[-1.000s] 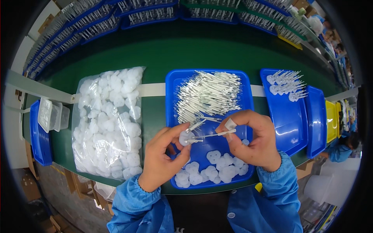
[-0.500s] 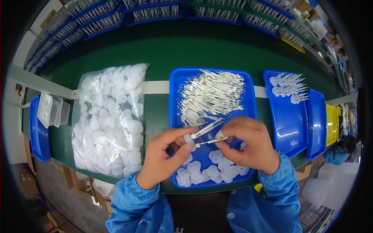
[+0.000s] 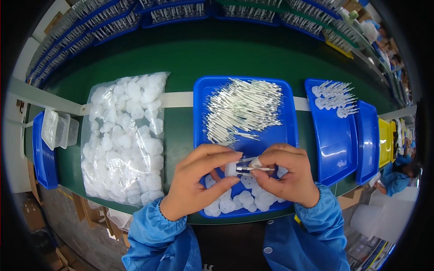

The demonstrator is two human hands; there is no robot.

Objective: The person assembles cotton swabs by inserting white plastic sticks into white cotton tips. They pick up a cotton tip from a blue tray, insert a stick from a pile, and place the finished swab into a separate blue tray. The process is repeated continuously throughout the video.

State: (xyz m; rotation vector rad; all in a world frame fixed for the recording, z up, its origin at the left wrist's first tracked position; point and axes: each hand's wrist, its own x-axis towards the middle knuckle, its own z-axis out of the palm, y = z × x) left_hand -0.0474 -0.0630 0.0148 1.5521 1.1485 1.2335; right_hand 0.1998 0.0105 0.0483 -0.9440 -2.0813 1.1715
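My left hand [image 3: 192,180] pinches a translucent white plastic disc [image 3: 230,169] between thumb and fingertips, tilted on edge. Thin white-and-metal rods [image 3: 245,169] bridge the disc and my right hand [image 3: 291,176], whose thumb and forefinger grip their other ends. A pale wrap covers one right fingertip. Whether every rod is seated in the disc is too small to tell. Both hands are over the near half of a blue tray [image 3: 294,122]. A heap of similar rods [image 3: 244,108] fills its far half; several loose lobed discs [image 3: 246,200] lie along its near side, partly behind my hands.
Left of the tray lies a clear bag [image 3: 124,140] full of white discs. To the right, another blue tray [image 3: 334,149] bears several discs with upright rods [image 3: 334,97]. Racked trays [image 3: 176,13] of rods line the back. Clear boxes [image 3: 58,129] stand far left on the green table [image 3: 181,54].
Both hands have drawn closer together. The disc has turned and shifted right, and the rods now lie nearly level between the hands. The view has moved slightly.
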